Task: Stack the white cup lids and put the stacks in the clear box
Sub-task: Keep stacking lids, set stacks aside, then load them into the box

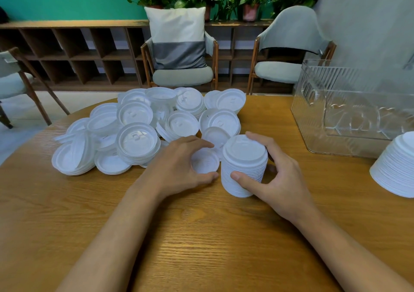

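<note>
Head view — left grip [177, 166] curled round one lid [205, 163], right grip [282, 175] clamped on the stack [244, 166].

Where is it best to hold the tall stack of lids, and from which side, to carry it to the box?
Probably low on the stack, wrapping its wall from the right, as the right hand does: it is only loosely nested, so a grip near the top could lift off just the upper part.
</note>
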The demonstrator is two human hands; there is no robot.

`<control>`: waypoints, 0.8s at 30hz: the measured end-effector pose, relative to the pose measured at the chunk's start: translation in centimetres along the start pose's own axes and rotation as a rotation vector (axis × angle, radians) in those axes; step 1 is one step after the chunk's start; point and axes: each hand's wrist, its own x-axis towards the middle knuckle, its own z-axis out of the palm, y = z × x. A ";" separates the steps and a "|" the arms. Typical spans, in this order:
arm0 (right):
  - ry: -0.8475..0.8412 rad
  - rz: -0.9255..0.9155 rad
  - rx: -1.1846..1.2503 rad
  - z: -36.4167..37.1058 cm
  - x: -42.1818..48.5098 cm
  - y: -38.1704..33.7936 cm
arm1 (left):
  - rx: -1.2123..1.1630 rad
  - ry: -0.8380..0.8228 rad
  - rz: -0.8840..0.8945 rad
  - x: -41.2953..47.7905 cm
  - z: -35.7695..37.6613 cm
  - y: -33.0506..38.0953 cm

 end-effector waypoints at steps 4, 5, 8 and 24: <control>-0.005 0.004 -0.012 0.0 0.0 0.0 | -0.083 0.097 -0.025 0.0 -0.4 0.6; -0.007 0.007 -0.014 0.0 0.0 0.0 | -0.128 0.140 -0.026 0.0 -0.6 0.9; -0.013 0.016 -0.021 0.0 -0.1 0.0 | -0.386 0.263 -0.060 0.1 -1.0 1.9; -0.063 0.001 0.094 0.5 -0.3 -0.4 | -1.382 0.143 -0.101 0.9 0.2 4.6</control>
